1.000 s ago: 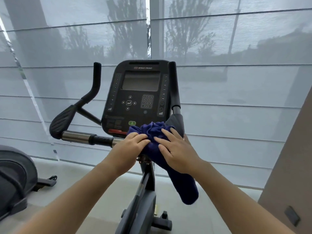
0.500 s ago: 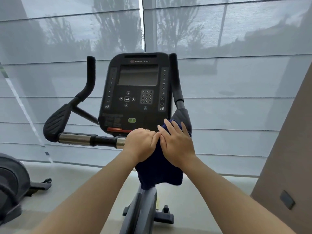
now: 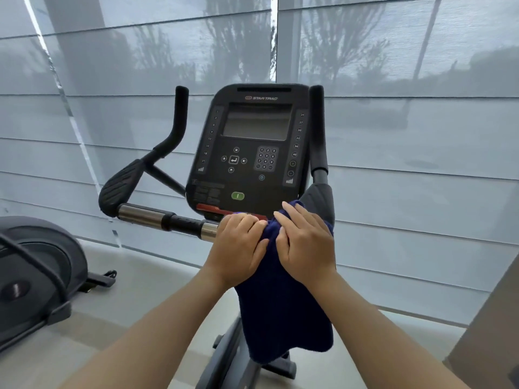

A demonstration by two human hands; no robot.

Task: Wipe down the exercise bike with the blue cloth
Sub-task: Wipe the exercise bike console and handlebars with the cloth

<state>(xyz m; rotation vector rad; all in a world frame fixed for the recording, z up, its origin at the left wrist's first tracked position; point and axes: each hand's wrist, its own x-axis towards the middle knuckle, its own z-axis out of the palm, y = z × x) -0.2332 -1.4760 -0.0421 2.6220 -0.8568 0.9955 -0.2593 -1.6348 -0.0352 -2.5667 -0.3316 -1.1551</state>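
Note:
The exercise bike stands in front of me, its black console (image 3: pixel 252 153) facing me with a dark screen and keypad. A dark blue cloth (image 3: pixel 283 313) is draped over the middle of the handlebar, just below the console, and hangs down in front of the bike's post. My left hand (image 3: pixel 238 245) grips the cloth's upper left part with curled fingers. My right hand (image 3: pixel 303 242) holds the upper right part, thumb tucked into the fabric. Both hands sit side by side, touching. The handlebar's left side (image 3: pixel 165 220) with its chrome and black grip is bare.
Another grey exercise machine (image 3: pixel 36 276) stands on the floor at the left. A wide window with sheer blinds (image 3: pixel 407 136) fills the wall behind the bike. A beige wall corner (image 3: pixel 494 332) juts in at the lower right. The bike's base (image 3: pixel 247 366) is below the cloth.
The cloth was bunched up by the console and has been spread so that it hangs longer below my hands. Both hands have closed together on its top edge.

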